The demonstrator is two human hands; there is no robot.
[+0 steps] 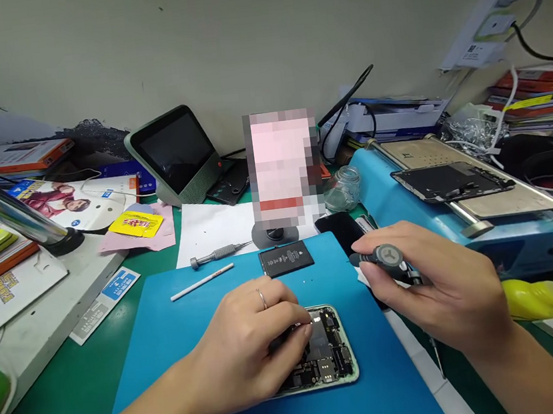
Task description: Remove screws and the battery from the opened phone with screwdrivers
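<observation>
An opened phone (pixel 348 359) with a pale green frame and bare circuit boards lies on the blue mat (pixel 142 344). Over its left part rests my left hand (pixel 267 342), thumb and fingertips pinched together at the phone's inside; whatever is between them is hidden. My right hand (pixel 441 281) is raised to the right of the phone, closed around a screwdriver (pixel 388 256) with a dark grey cap bearing a Y mark. A thin metal shaft (pixel 437 356) shows below that hand. Behind the phone lies a black battery (pixel 287 258).
A white stick (pixel 202 282) and a grey metal-handled tool (pixel 219 254) lie at the mat's far side. A blue machine (pixel 518 251) carrying a phone screen part (pixel 449 180) stands right, near a yellow bottle (pixel 539 297). A phone stand (pixel 276 235) and smart display (pixel 174 156) are behind.
</observation>
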